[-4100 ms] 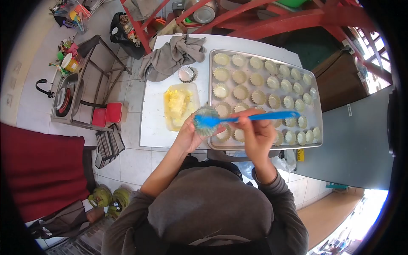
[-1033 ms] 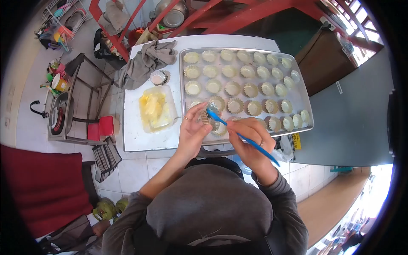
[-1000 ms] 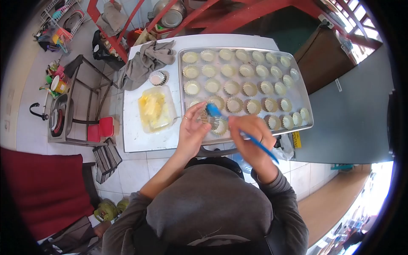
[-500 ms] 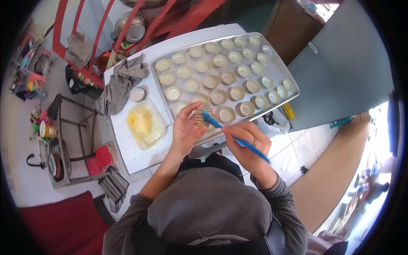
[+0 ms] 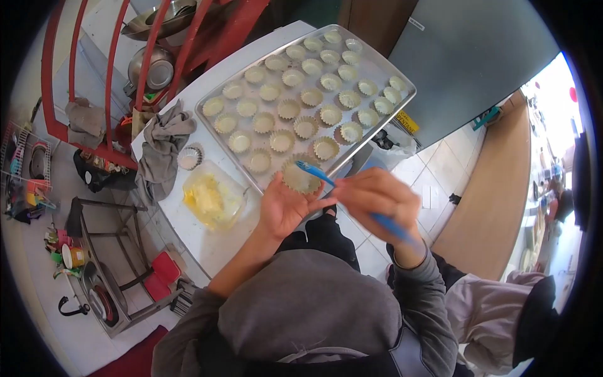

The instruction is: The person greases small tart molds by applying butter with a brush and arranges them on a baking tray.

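Note:
In my left hand point(image 5: 281, 210) rests a fluted tart tin point(image 5: 301, 181), open side up, with fingers and thumb around its edge. My right hand point(image 5: 380, 198) is closed around a blue brush point(image 5: 323, 176); its head is over the tin's rim, and contact is hard to make out. Several similar tins stand in rows on a large metal baking tray point(image 5: 384, 66) beyond my hands. To the left, a clear plastic container point(image 5: 239, 187) holds a soft yellow spread point(image 5: 207, 200), like butter or margarine. Another fluted tin point(image 5: 190, 158) lies near that container.
A crumpled grey cloth point(image 5: 162, 147) drapes over the left edge of the white table point(image 5: 182, 221). Red metal bars point(image 5: 147, 53) rise behind it. A large grey panel point(image 5: 468, 53) stands at the right, and another person point(image 5: 493, 308) is at lower right.
My view has shifted. The tin in my left hand has turned from side-on to facing up, and the brush has moved with it. Another person has come into view at lower right.

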Demonstrator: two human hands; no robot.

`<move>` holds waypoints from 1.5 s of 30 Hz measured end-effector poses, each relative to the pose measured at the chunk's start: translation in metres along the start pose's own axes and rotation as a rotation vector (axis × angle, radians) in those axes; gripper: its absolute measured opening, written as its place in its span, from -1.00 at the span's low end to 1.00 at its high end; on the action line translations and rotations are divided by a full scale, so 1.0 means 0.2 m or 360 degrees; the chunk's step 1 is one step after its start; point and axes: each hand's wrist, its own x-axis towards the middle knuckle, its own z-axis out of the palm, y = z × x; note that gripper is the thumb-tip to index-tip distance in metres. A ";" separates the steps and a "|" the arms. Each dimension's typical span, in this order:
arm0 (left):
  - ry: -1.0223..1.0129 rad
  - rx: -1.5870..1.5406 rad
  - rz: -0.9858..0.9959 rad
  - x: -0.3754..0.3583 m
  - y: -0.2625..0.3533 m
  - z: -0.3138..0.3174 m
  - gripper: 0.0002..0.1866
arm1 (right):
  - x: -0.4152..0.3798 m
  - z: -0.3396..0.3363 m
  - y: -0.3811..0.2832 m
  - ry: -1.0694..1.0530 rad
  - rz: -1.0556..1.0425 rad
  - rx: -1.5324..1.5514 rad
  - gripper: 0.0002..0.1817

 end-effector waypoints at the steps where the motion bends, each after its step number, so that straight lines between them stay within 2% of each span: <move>1: -0.0004 0.0020 -0.0026 0.00 0.00 0.01 -0.39 | 0.00 0.01 -0.02 -0.0118 -0.0013 0.0005 -0.66; 3: -0.0002 0.0052 -0.0083 -0.03 -0.02 0.04 -0.39 | -0.01 0.02 0.00 -0.0030 0.0005 -0.0133 -0.67; 6: -0.0100 -0.0281 -0.0200 -0.03 0.00 -0.02 -0.38 | 0.00 -0.01 -0.03 0.0210 0.0109 -0.0202 -0.71; 9: -0.0058 -0.0242 -0.0279 -0.04 0.01 -0.02 -0.36 | -0.01 -0.05 -0.06 -0.0218 0.0111 0.0125 -0.72; 10: -0.0044 -0.0192 -0.0299 -0.05 0.01 0.00 -0.35 | -0.03 0.00 -0.04 -0.0262 0.0050 0.0157 -0.73; 12: -0.0020 -0.0089 -0.0338 -0.03 0.00 0.04 -0.33 | -0.02 0.05 -0.01 -0.0149 0.0068 0.0138 -0.73; 14: -0.0189 -0.0288 -0.0404 -0.01 0.00 -0.03 -0.32 | 0.03 0.04 0.03 0.0046 0.0010 0.0070 -0.73; 15: -0.0272 -0.0383 -0.0430 0.01 0.01 -0.06 -0.31 | 0.03 0.01 0.04 0.0008 0.0072 0.0146 -0.74; 18: -0.0128 -0.0408 -0.0378 0.03 0.01 -0.01 -0.31 | -0.02 -0.09 0.08 -0.0168 0.0197 0.0368 -0.72; 21: -0.0124 -0.0406 -0.0359 0.09 -0.02 0.00 -0.31 | 0.00 -0.01 0.17 -0.0130 -0.0076 0.0245 -0.73; 24: -0.0171 -0.0541 -0.0284 0.18 -0.04 -0.01 -0.31 | 0.03 -0.07 0.27 -0.0075 0.0087 0.0248 -0.71; 26: -0.0093 -0.0473 -0.0232 0.25 -0.05 0.01 -0.32 | 0.05 -0.15 0.33 0.0008 0.0136 0.0334 -0.71; 29: -0.0087 -0.0383 -0.0155 0.36 -0.11 0.02 -0.33 | 0.07 -0.25 0.45 -0.0222 0.0204 0.0456 -0.70; 30: -0.0102 -0.0352 -0.0137 0.41 -0.13 0.01 -0.33 | 0.05 -0.23 0.53 -0.0215 0.0079 0.0404 -0.70; 34: -0.0012 -0.0348 -0.0006 0.62 -0.21 0.04 -0.33 | 0.10 -0.31 0.75 0.0150 0.0013 0.0255 -0.73; 37: 0.0125 -0.0206 0.0088 0.77 -0.26 0.06 -0.37 | 0.06 -0.53 0.83 -0.0007 0.0446 0.0509 -0.73; 41: 0.0256 0.0290 0.0106 1.00 -0.33 0.03 -0.46 | 0.02 -0.65 0.89 -0.0157 0.0431 0.0422 -0.70; 42: 0.0309 0.0462 0.0109 1.05 -0.34 0.03 -0.48 | 0.01 -0.69 0.94 -0.0094 0.0460 0.0484 -0.78; 45: 0.0569 0.0781 0.0234 1.23 -0.32 0.04 -0.49 | -0.07 -0.85 1.06 0.0541 0.1185 0.1040 -0.87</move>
